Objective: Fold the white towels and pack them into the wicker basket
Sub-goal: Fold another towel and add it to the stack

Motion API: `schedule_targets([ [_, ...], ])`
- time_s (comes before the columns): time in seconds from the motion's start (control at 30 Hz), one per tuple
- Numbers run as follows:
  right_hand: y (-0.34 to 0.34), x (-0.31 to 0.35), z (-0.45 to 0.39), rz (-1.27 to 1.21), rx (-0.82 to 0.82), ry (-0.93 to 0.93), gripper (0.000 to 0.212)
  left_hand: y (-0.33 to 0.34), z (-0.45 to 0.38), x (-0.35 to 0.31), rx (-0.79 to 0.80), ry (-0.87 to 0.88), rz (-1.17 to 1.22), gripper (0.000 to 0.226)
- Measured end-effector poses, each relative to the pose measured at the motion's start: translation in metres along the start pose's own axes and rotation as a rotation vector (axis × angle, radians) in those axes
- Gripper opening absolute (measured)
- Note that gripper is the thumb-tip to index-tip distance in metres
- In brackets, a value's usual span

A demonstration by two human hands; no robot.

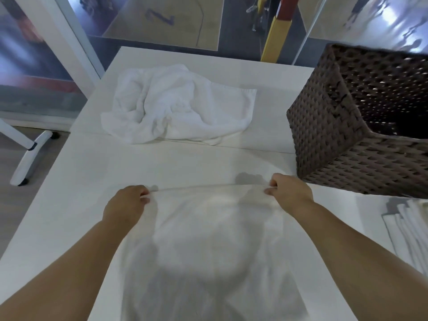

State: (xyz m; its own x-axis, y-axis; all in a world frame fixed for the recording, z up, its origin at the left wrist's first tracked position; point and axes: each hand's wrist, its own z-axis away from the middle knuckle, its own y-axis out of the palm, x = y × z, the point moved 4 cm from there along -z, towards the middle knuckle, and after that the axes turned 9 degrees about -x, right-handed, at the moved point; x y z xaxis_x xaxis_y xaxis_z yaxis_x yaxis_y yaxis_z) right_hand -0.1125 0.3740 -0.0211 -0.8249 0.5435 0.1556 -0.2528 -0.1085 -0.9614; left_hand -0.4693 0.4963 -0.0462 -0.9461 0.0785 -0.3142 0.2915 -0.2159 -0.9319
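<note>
Head view
Left hand: the left hand (129,200) has its fingers curled round the far left corner of the towel (208,239), pinching the edge between thumb and fingers.
Right hand: the right hand (288,189) is clamped the same way on the far right corner, knuckles toward the camera.
Towel: a white towel, held taut along its far edge between the two hands; the rest of it runs back from the hands toward the person, between the forearms. Whether that part lies flat on the tabletop (81,205) or hangs just above it cannot be told, as the cloth is blurred.
Crumpled towel: a second white towel, the crumpled towel (176,105), lies in a loose heap beyond the hands, well apart from them, slightly nearer the left hand's side.
Basket: the dark brown wicker basket (347,135) stands beyond and outward of the right hand, near it, not touching. Its opening faces up and the inside looks dark.
Folded stack: a folded stack (407,223) of white cloth lies outward of the right forearm, on the near side of the basket.
Tabletop: white, carrying all of these things.
</note>
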Motion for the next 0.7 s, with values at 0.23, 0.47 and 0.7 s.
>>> schedule_targets([
  [0.23, -0.047, 0.012, 0.064, -0.093, -0.159, 0.053, 0.021, -0.057, 0.042, 0.014, -0.114, 0.073, 0.055, 0.008],
  [0.47, -0.101, 0.021, 0.145, -0.242, -0.414, -0.017, 0.007, -0.133, 0.092, 0.019, -0.323, 0.197, 0.260, 0.007],
  [0.7, -0.149, 0.024, 0.215, -0.757, -0.592, 0.003, 0.013, -0.199, 0.125, 0.013, -0.409, 0.242, 0.654, 0.005],
])
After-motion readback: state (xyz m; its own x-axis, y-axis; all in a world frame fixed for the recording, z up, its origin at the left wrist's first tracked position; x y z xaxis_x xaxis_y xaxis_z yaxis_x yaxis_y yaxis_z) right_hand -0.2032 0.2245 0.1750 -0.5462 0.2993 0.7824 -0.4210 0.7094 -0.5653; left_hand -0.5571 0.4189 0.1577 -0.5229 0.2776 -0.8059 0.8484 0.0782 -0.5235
